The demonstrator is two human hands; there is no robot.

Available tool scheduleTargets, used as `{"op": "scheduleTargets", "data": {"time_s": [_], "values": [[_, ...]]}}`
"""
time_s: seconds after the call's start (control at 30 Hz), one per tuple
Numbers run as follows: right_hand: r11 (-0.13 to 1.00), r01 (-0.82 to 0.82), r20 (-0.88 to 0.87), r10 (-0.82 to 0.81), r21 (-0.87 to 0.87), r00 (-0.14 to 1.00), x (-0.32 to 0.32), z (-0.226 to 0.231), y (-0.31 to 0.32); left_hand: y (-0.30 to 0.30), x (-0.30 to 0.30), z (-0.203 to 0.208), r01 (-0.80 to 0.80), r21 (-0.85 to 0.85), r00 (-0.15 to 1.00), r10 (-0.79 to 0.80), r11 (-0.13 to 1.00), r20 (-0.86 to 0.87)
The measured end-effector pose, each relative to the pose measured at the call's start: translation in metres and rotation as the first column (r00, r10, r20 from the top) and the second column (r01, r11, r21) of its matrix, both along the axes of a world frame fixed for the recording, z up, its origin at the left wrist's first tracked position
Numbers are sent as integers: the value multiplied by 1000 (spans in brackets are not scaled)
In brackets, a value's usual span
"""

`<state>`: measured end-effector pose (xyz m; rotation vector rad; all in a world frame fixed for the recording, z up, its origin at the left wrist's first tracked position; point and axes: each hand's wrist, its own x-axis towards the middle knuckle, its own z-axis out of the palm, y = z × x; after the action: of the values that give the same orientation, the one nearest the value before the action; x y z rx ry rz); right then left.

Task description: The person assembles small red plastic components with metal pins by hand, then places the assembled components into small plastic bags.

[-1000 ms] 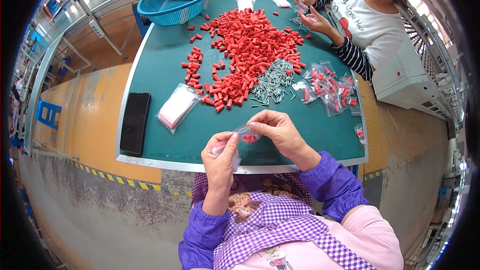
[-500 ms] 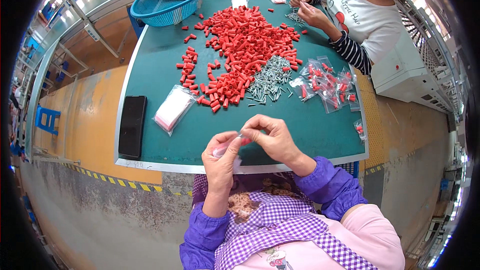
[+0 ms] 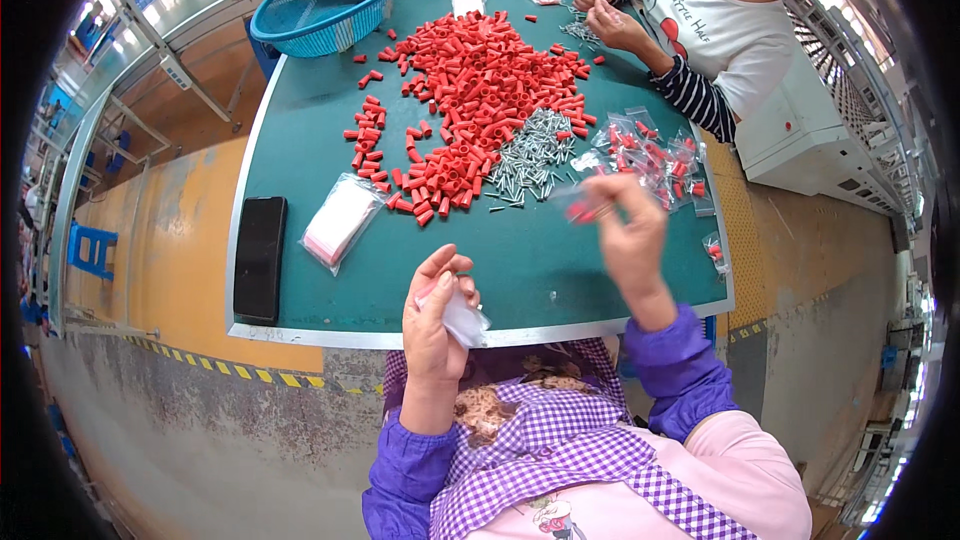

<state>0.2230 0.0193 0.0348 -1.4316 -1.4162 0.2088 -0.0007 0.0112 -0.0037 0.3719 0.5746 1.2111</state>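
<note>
My left hand (image 3: pixel 432 325) is closed around a few small clear plastic bags (image 3: pixel 464 320) at the table's near edge. Out to the right, my right hand (image 3: pixel 634 240) pinches a small clear bag with red pieces (image 3: pixel 578 208), smeared by motion, beside the filled bags. Those filled bags (image 3: pixel 655 162) lie heaped, with red pieces inside. A big pile of short red plastic sleeves (image 3: pixel 480 80) covers the middle of the table, with a heap of silver screws (image 3: pixel 535 155) at its near right side.
A black phone (image 3: pixel 260 260) and a pack of empty bags (image 3: pixel 342 220) lie on the left of the green table (image 3: pixel 420 285). A blue basket (image 3: pixel 335 15) stands at the far left corner. At the far right a co-worker's hands (image 3: pixel 605 15) hold something small. One filled bag (image 3: pixel 714 252) lies near the right edge.
My hands have parted. The right one has moved right and away from me with the small bag of red pieces; the left stays near the front edge with clear bags.
</note>
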Motion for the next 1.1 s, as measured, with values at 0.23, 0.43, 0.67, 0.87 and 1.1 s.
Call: {"op": "scheduleTargets", "data": {"time_s": [0.23,0.43,0.67,0.87,1.1], "values": [[927,-248,-235,184,-281,955,-23,6,-11,0,8,0,3,-23,974,3,1000,227],[712,-603,-679,244,-360,693,-86,-23,-19,-4,8,2,-32,-13,978,34,999,208],[905,-342,-328,253,-252,910,-98,-27,-17,-7,8,4,-31,-4,993,32,999,112],[928,-306,-502,164,-214,849,-91,-20,-17,-7,2,-12,-13,-134,996,26,991,91],[773,-522,-397,380,-359,835,-74,-7,-23,-7,7,-3,-91,-152,987,69,984,-148]]}}
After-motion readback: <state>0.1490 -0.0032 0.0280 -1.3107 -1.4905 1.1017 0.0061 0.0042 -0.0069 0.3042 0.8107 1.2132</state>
